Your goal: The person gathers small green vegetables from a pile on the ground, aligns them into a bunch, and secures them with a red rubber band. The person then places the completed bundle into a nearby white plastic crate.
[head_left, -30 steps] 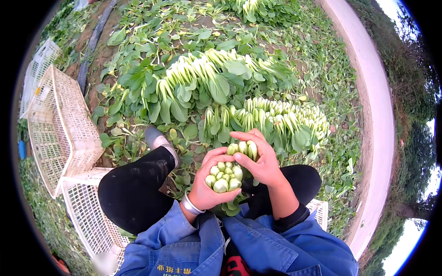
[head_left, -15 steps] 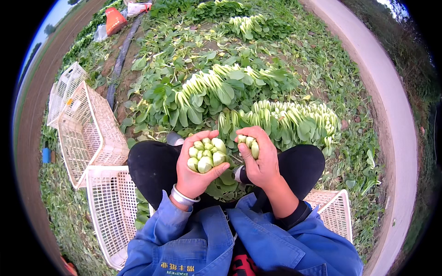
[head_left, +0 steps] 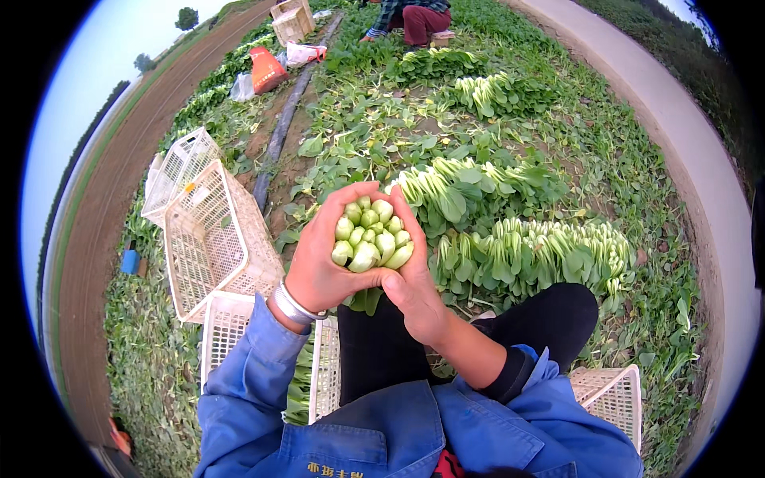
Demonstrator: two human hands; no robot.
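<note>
Between both hands I hold a bunch of small bok choy [head_left: 370, 235], its pale green stem ends facing me and its leaves hanging below. My left hand [head_left: 319, 255] cups the bunch from the left, with a silver bangle on the wrist. From the right, my right hand [head_left: 414, 275] presses against it. Both sleeves are blue. My black-trousered knees [head_left: 558, 319] are bent under the hands.
Rows of cut bok choy [head_left: 526, 255] lie on the ground ahead. White plastic crates [head_left: 211, 231] stand at my left, another crate [head_left: 613, 394] at my right. A black pipe [head_left: 283, 127] runs up the field. Another person [head_left: 414, 20] crouches far ahead. A paved path [head_left: 677, 119] curves along the right.
The hands have risen from my lap and closed together, joining the two handfuls into one bunch. The camera has tilted up, showing more of the field.
</note>
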